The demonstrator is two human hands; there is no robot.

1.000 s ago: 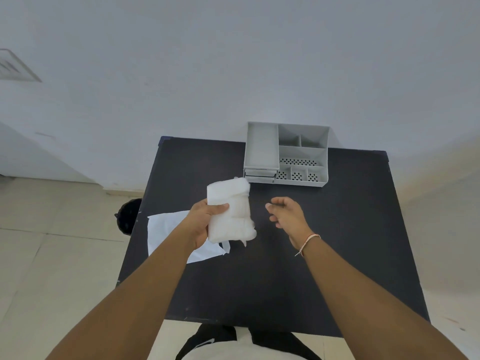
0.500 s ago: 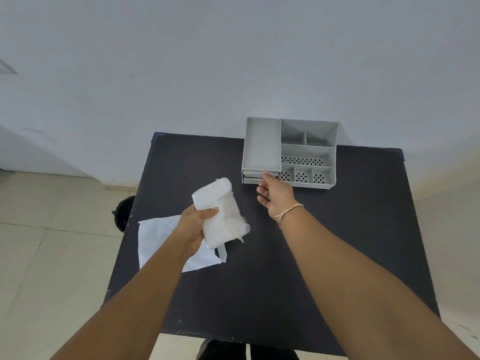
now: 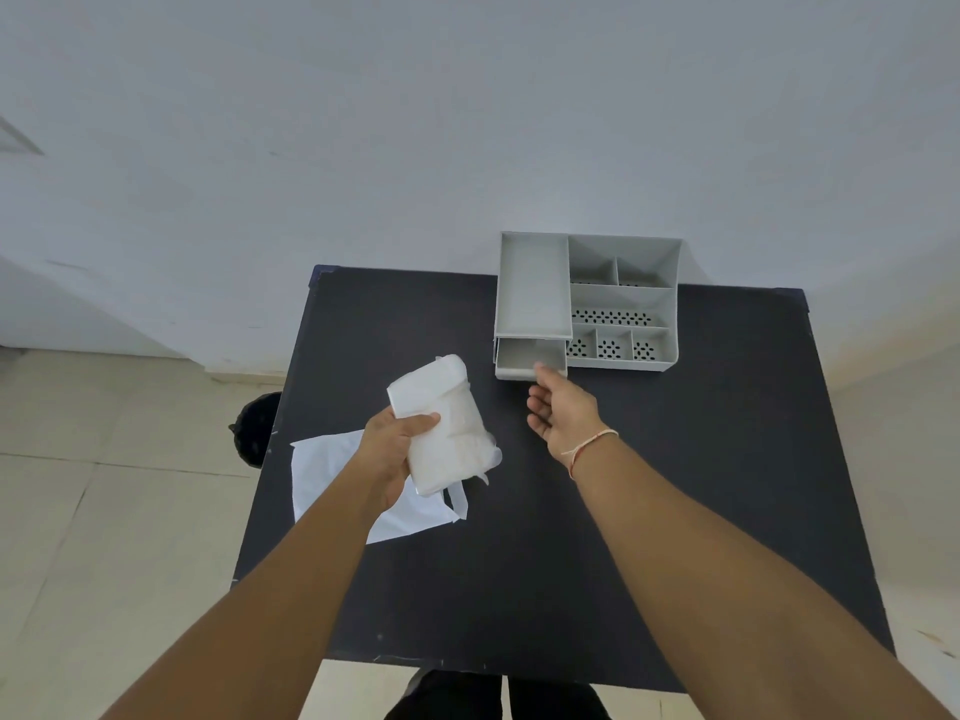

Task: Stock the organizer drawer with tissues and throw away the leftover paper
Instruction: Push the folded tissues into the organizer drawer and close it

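A grey plastic organizer (image 3: 623,298) stands at the far edge of the black table (image 3: 649,511). Its small drawer (image 3: 524,358) at the lower left is pulled partly out and looks empty. My right hand (image 3: 561,407) has its fingertips on the drawer's front edge, palm turned up. A white stack of tissues (image 3: 441,423) is held above the table in my left hand (image 3: 392,449). Loose white wrapper paper (image 3: 332,475) lies flat on the table under and left of that hand.
A dark round bin (image 3: 254,426) sits on the tiled floor just left of the table. A white wall rises behind the table. My legs show at the table's near edge.
My right hand reached forward to the organizer and drew the small drawer partly out. My left hand kept hold of the tissue stack, tilting it slightly.
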